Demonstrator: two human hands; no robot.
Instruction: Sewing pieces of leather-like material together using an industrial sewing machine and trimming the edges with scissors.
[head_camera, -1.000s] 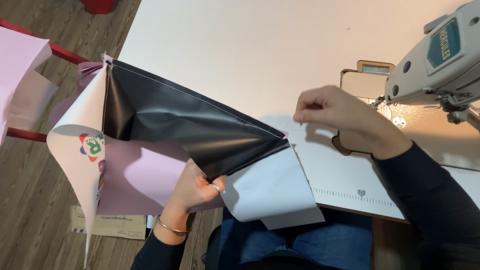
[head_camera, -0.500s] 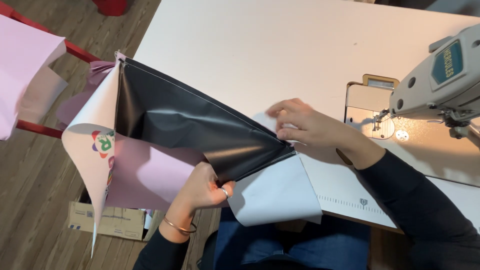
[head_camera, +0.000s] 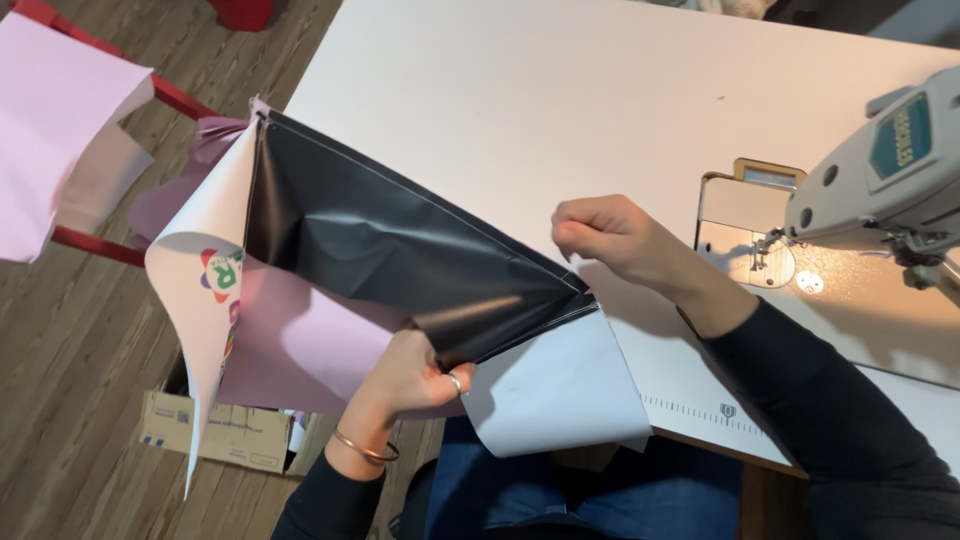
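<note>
A large sheet of coated fabric, black (head_camera: 400, 240) on its inner face and white and pink (head_camera: 290, 340) on the outer, hangs off the left front edge of the white table (head_camera: 560, 90). My left hand (head_camera: 415, 375) pinches its lower edge below the table edge, a ring on one finger and a bangle at the wrist. My right hand (head_camera: 605, 235) rests curled on the table at the fabric's right corner, fingertips pinching the stitched black edge there. A white flap (head_camera: 550, 390) droops over the table front.
A grey-white sewing machine (head_camera: 890, 170) stands at the right with its lit needle plate (head_camera: 790, 265). A red-framed rack with pink fabric (head_camera: 60, 150) is at left over the wooden floor. A cardboard box (head_camera: 215, 430) lies on the floor below.
My right hand came left from near the machine to the fabric's right corner, then drew back a little. The fabric has been pulled tauter between both hands.
</note>
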